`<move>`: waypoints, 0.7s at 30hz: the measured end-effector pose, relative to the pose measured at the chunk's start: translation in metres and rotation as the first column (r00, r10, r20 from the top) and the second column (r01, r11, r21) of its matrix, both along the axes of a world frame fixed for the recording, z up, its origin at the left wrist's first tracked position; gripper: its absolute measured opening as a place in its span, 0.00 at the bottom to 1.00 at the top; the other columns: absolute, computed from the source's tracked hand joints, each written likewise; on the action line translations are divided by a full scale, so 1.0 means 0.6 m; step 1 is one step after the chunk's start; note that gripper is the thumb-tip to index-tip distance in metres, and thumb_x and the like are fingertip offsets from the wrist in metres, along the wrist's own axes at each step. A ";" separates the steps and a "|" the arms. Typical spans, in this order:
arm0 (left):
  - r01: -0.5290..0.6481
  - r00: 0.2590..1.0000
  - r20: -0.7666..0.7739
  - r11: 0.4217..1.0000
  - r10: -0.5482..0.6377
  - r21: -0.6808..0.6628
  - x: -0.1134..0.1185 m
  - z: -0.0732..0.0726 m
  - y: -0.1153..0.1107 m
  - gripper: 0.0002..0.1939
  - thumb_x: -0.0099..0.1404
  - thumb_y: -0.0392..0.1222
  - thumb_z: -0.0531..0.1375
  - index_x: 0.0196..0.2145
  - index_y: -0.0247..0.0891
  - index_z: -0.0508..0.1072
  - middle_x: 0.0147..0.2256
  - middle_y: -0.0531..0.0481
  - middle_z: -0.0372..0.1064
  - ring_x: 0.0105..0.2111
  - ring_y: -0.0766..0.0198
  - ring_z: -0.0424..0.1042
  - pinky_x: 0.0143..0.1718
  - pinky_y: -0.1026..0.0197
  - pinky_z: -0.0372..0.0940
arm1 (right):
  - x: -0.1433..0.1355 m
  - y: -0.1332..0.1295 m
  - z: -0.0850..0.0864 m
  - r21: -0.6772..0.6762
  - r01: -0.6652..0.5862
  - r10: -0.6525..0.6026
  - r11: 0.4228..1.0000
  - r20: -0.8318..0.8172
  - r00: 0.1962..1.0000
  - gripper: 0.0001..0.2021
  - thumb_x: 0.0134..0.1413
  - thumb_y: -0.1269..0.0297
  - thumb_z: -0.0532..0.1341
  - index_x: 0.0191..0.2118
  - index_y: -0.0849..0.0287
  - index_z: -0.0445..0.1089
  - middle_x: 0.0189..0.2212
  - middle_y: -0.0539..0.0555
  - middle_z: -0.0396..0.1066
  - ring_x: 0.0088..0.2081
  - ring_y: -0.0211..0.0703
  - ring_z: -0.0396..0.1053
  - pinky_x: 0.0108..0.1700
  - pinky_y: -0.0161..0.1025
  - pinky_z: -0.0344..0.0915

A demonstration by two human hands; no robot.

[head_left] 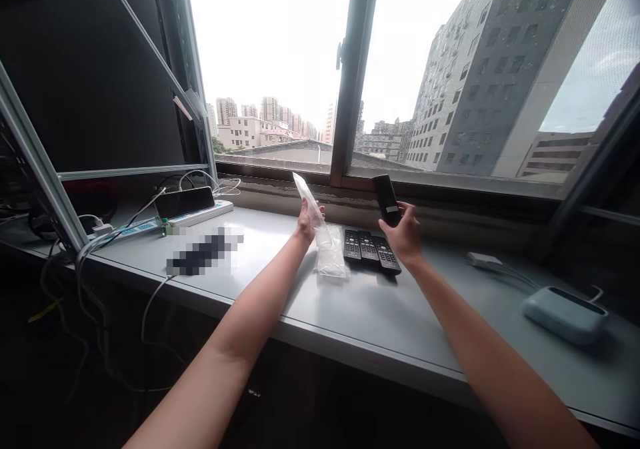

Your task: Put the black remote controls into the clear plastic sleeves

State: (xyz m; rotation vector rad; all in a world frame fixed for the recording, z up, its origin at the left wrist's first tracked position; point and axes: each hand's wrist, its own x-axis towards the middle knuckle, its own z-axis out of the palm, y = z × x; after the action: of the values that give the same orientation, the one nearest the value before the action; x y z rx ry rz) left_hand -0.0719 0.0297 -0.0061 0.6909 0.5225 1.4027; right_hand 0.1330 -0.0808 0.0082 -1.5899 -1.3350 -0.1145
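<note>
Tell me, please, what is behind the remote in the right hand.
Behind the remote, the window frame and wall below show; whatever it and the right hand cover is hidden.

Three remotes (369, 248) are laid out; a fourth remote (385, 197) is held; one clear bag (314, 210) is held; the lying bags (333, 262) cannot be counted. One phone (185, 202) is seen.

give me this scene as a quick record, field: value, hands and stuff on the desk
left grip: holding a clear bag
right grip: holding a black remote, raised, white label showing
on desk: three remotes side by side, buttons up
left of those: clear plastic, lying flat; one piece or several, cannot tell
far right: blue-grey box
far left: phone, screen dark, propped up
behind: window
</note>
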 end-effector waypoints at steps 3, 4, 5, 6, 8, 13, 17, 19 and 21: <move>0.009 1.000 0.007 1.000 -0.009 0.009 -0.001 -0.001 -0.001 0.29 0.72 0.62 0.48 0.52 0.35 0.71 0.31 0.48 0.71 0.25 0.66 0.66 0.31 0.63 0.65 | 0.003 0.000 0.003 0.034 -0.006 0.006 0.999 0.024 1.000 0.24 0.56 0.64 0.62 0.58 0.61 0.61 0.53 0.62 0.70 0.54 0.52 0.67 0.59 0.44 0.60; 0.014 1.000 0.012 1.000 -0.014 0.011 -0.001 0.000 -0.001 0.29 0.72 0.62 0.48 0.52 0.35 0.71 0.31 0.48 0.71 0.25 0.66 0.66 0.31 0.63 0.65 | 0.003 0.001 0.004 0.052 -0.011 0.010 0.999 0.026 1.000 0.24 0.56 0.64 0.62 0.58 0.61 0.63 0.53 0.62 0.70 0.55 0.52 0.67 0.60 0.44 0.59; 0.020 1.000 0.018 1.000 -0.020 0.014 -0.001 0.000 -0.001 0.29 0.72 0.62 0.48 0.52 0.35 0.71 0.31 0.47 0.71 0.25 0.66 0.66 0.31 0.63 0.65 | 0.004 0.001 0.004 0.067 -0.018 0.017 0.998 0.020 1.000 0.24 0.56 0.64 0.62 0.58 0.62 0.64 0.53 0.63 0.70 0.55 0.52 0.67 0.60 0.44 0.59; 0.026 0.999 0.025 1.000 -0.026 0.017 -0.001 0.001 -0.001 0.29 0.72 0.62 0.48 0.52 0.35 0.71 0.31 0.47 0.71 0.25 0.66 0.66 0.31 0.64 0.65 | 0.004 0.002 0.004 0.077 -0.025 0.024 0.997 0.006 1.000 0.24 0.56 0.63 0.62 0.58 0.63 0.66 0.54 0.63 0.70 0.55 0.52 0.67 0.60 0.44 0.59; 0.036 0.999 0.036 0.999 -0.037 0.018 0.000 0.002 -0.001 0.28 0.72 0.62 0.48 0.50 0.35 0.72 0.31 0.47 0.71 0.24 0.67 0.66 0.30 0.64 0.64 | 0.005 0.003 0.002 0.080 -0.045 0.049 0.996 -0.050 0.998 0.25 0.56 0.62 0.62 0.59 0.64 0.67 0.54 0.63 0.71 0.54 0.52 0.69 0.59 0.44 0.61; 0.047 0.997 0.054 0.999 -0.047 0.007 0.000 0.003 -0.002 0.28 0.71 0.62 0.50 0.49 0.34 0.72 0.31 0.47 0.71 0.24 0.67 0.67 0.30 0.65 0.64 | 0.003 0.013 -0.010 0.111 -0.141 0.165 0.984 -0.245 0.955 0.26 0.54 0.55 0.64 0.56 0.62 0.71 0.47 0.60 0.76 0.49 0.52 0.72 0.54 0.46 0.66; 0.047 0.996 0.069 0.999 -0.048 0.012 -0.001 0.004 -0.003 0.27 0.72 0.61 0.49 0.50 0.34 0.72 0.30 0.47 0.71 0.23 0.66 0.67 0.30 0.64 0.64 | -0.001 0.026 -0.020 0.206 -0.253 0.320 0.945 -0.444 0.837 0.24 0.53 0.48 0.63 0.50 0.60 0.73 0.41 0.57 0.77 0.41 0.48 0.74 0.41 0.42 0.69; 0.049 0.996 0.071 0.999 -0.050 0.012 -0.001 0.004 -0.004 0.27 0.73 0.60 0.48 0.50 0.34 0.71 0.30 0.47 0.71 0.23 0.66 0.67 0.30 0.63 0.64 | -0.002 0.030 -0.020 0.254 -0.289 0.383 0.923 -0.537 0.752 0.21 0.53 0.48 0.62 0.45 0.58 0.73 0.40 0.56 0.77 0.37 0.44 0.75 0.34 0.38 0.69; 0.047 0.996 0.069 0.999 -0.047 0.011 -0.001 0.004 -0.004 0.27 0.73 0.60 0.48 0.49 0.34 0.71 0.30 0.47 0.71 0.23 0.66 0.67 0.29 0.63 0.64 | -0.003 0.030 -0.017 0.305 -0.315 0.438 0.899 -0.612 0.659 0.17 0.55 0.49 0.62 0.41 0.57 0.71 0.38 0.55 0.77 0.33 0.42 0.75 0.30 0.36 0.69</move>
State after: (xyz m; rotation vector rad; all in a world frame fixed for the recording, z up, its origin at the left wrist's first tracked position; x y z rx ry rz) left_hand -0.0725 0.0275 -0.0036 0.6556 0.4430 1.3809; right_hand 0.1311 -0.0631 -0.0020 -1.0068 -1.0013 0.5517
